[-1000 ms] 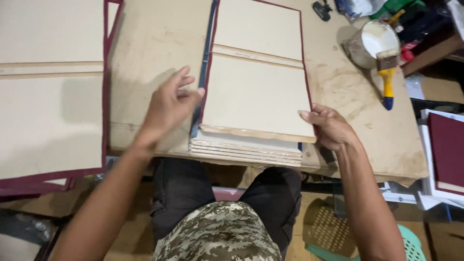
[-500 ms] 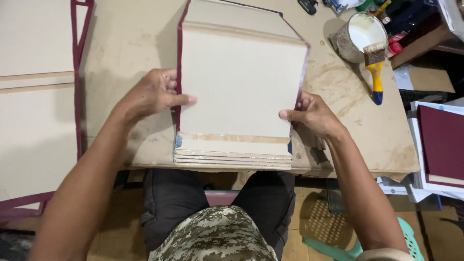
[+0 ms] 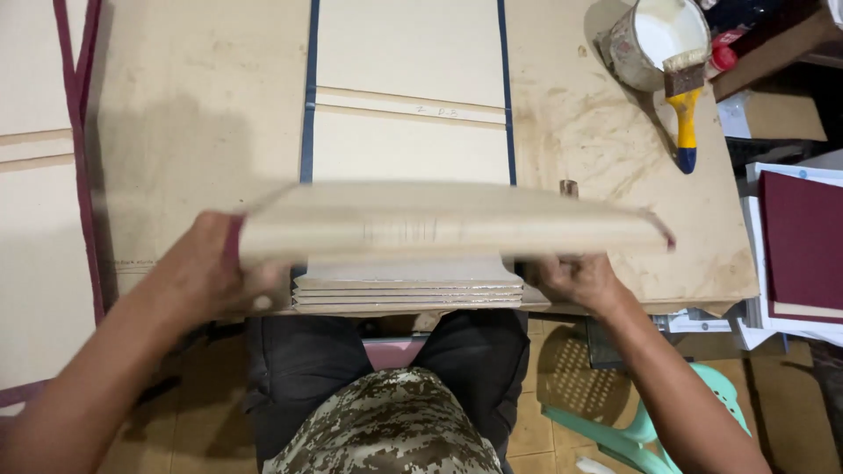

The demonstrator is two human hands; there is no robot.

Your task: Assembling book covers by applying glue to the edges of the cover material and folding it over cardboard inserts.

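My left hand and my right hand grip a beige book cover with a maroon edge, lifted off the pile and seen almost edge-on, blurred. Under it lies a stack of several similar covers at the front edge of the work board. The top cover of that stack has a dark blue border and a spine gap across its middle.
A glue pot with a yellow-handled brush stands at the back right. Maroon-edged covers lie at the left. A maroon finished cover rests on papers at the right. A teal plastic stool stands below right.
The top maroon-edged cover, flat on the stack before, has been raised by both hands and tipped nearly edge-on. A blue-bordered cover is now exposed beneath.
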